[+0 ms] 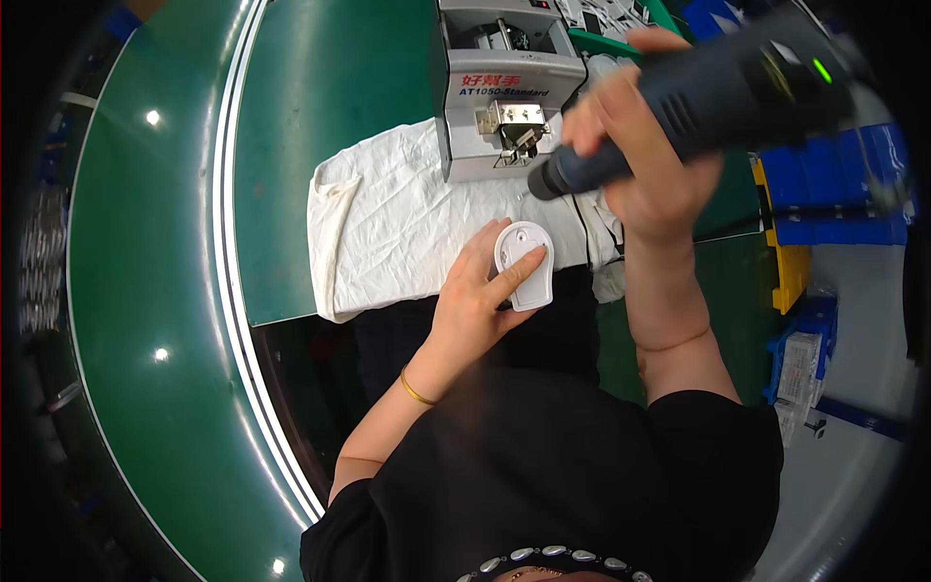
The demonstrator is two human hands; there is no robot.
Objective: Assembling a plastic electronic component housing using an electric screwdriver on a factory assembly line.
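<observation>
My left hand point(477, 303) grips a small white plastic housing point(529, 280), rounded at its far end, with the thumb laid across its recessed face. It is held just over the near edge of a white cloth point(407, 213). My right hand point(659, 165) is wrapped round a dark electric screwdriver point(713, 97) with a green light at its rear; both are somewhat blurred. The driver's nose points left and down, above the cloth and apart from the housing. A small bright tip shows at the nose, too blurred to make out fully.
A grey screw feeder point(509, 87) stands on the green table point(330, 78) behind the cloth. Beyond it, a green tray point(601, 41) holds several white and dark parts. Blue bins point(829, 184) are at the right, beside a yellow rack point(787, 262). A bright white strip point(225, 194) runs along the left.
</observation>
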